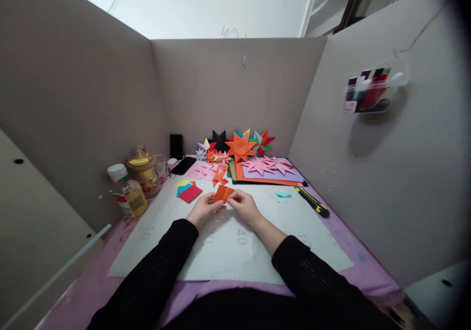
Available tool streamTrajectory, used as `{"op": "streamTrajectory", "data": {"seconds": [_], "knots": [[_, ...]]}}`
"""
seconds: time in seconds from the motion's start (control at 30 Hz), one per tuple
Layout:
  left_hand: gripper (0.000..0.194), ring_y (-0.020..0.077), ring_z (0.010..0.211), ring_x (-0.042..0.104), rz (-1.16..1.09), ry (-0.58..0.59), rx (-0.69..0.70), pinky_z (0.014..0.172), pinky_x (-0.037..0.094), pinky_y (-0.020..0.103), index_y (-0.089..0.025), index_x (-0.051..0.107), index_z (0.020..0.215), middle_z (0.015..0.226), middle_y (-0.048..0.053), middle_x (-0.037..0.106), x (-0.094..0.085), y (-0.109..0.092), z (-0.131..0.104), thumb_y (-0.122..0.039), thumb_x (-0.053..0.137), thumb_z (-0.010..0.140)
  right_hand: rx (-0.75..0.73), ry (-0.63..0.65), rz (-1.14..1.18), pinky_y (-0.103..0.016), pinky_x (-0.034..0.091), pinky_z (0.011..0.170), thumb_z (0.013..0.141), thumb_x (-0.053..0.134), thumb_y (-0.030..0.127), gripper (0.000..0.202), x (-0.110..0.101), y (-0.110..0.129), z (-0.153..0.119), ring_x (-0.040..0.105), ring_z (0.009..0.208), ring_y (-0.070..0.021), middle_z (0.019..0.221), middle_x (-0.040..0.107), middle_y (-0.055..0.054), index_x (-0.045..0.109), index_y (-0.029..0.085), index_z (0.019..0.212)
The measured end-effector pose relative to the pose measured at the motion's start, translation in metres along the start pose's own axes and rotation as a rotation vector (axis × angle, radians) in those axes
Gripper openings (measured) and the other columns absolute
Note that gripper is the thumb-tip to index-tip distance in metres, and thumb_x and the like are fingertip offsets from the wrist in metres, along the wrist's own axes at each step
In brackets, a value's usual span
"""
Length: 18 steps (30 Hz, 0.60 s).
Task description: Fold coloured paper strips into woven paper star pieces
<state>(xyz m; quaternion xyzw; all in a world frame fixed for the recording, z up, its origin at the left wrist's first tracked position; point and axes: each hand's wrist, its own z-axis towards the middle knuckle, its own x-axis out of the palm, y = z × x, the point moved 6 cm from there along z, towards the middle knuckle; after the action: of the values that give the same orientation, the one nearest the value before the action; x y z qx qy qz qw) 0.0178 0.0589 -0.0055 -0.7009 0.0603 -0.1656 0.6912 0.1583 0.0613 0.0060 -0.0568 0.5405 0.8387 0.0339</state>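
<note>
A small square of orange paper [223,193] with a crease across it is held up between my two hands over the white mat. My left hand [204,209] pinches its left and lower edge. On the other side, my right hand [244,205] grips the right edge between thumb and fingers. Just behind it lie folded orange paper pieces [220,174]. Left of my hands is a small fan of paper squares [190,193] in red, blue, yellow and orange. To the right sits a small folded turquoise paper [283,194].
Behind stand folded paper stars [242,147] and stacked coloured sheets [270,179], with pink stars [259,165] on top. A yellow-black utility knife [312,202] lies right. At left are a bottle [131,197], a jar [143,173] and phones [184,165]. Grey partitions [235,85] enclose the table.
</note>
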Motion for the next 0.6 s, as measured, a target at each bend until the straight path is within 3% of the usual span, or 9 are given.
{"op": "streamTrajectory", "data": {"seconds": [0.3,0.6], "knots": [[0.032,0.0123,0.057,0.058,0.133,-0.091,0.095,0.052,0.043,0.021,-0.011,0.058,0.082,0.069,0.003,0.064,0.0029,-0.0086,-0.0011,-0.024,0.074,0.058,0.041,0.006,0.079,-0.025,0.045,0.059,0.066,0.061,0.027,0.010,0.0035,0.0009,-0.0008,0.056,0.061,-0.0137,0.067,0.060,-0.001,0.058,0.017,0.066],[0.031,0.0175,0.067,0.063,0.136,-0.111,0.063,0.054,0.044,0.023,-0.012,0.059,0.082,0.072,0.006,0.067,0.0032,-0.0043,-0.0018,-0.027,0.073,0.059,0.069,-0.065,0.049,-0.025,0.046,0.057,0.067,0.058,0.026,0.011,0.0051,0.0049,-0.0043,0.056,0.059,-0.0140,0.062,0.058,0.000,0.054,0.017,0.062]]}}
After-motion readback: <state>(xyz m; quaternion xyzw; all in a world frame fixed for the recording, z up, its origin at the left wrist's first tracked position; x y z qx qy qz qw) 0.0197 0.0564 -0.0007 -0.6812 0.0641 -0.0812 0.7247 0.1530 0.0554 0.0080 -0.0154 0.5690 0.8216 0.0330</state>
